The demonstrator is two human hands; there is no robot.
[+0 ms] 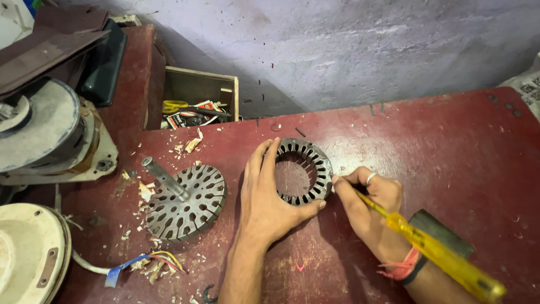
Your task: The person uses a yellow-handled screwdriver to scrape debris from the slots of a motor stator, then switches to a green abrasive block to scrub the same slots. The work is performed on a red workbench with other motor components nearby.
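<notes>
Near the middle of the frame a dark grey slotted metal ring (304, 171), a laminated motor core with slots around its inner edge, lies flat on the dark red painted table (439, 146). The left hand (269, 200) cups the ring's left and lower rim, fingers reaching up its left side and the thumb along the bottom; its grip is closed on the ring. The right hand (368, 202), a ring on one finger and red and black bands at the wrist, has its grip clamped on a screwdriver with a clear yellow handle (444, 256), whose shaft tip meets the ring's right rim.

To the right of the hands the table runs bare to the right edge of the frame, with only a flat dark grey block (447, 232) just beside the right wrist. To the left the room is tighter: a round slotted metal disc with a steel shaft (185, 200) lies near the left forearm amid wood shavings (147, 191), with a bundle of coloured wires (152, 262) below it.

A cream round housing (25, 253) fills the lower left corner, a grey machine (45, 132) the upper left. An open wooden box (199, 101) sits at the table's far edge, against a rough pale grey wall (349, 45).
</notes>
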